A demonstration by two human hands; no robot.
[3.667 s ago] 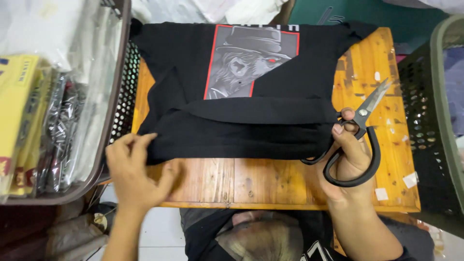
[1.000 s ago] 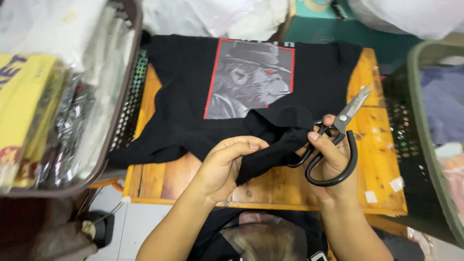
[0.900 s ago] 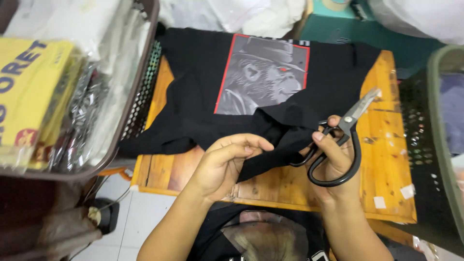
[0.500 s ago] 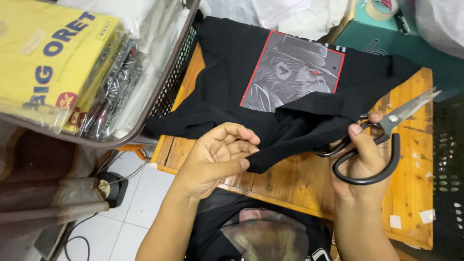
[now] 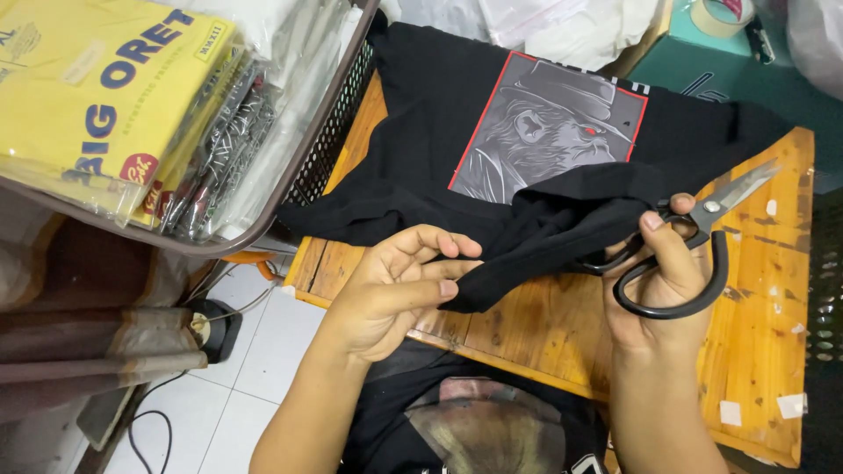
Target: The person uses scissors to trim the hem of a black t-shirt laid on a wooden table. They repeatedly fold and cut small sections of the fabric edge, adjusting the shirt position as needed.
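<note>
A black T-shirt [image 5: 421,149] with a grey, red-framed print lies across a small wooden table [image 5: 764,290]. My left hand [image 5: 395,285] pinches a folded corner of the shirt's lower edge near the table's front. My right hand [image 5: 659,276] grips black-handled scissors [image 5: 702,246], their blades pointing up and to the right, closed or nearly so. The same hand's fingers also press on a bunched fold of the shirt.
A mesh basket [image 5: 325,149] at the left holds bagged garments, with a yellow packet [image 5: 97,88] on top. A teal box [image 5: 746,70] with a tape roll [image 5: 724,13] sits behind the table. Tiled floor with a cable [image 5: 158,421] lies below left.
My left hand went from lying flat on the shirt's hem to pinching a lifted fold. The view swung left and down. The scissors stayed in my right hand.
</note>
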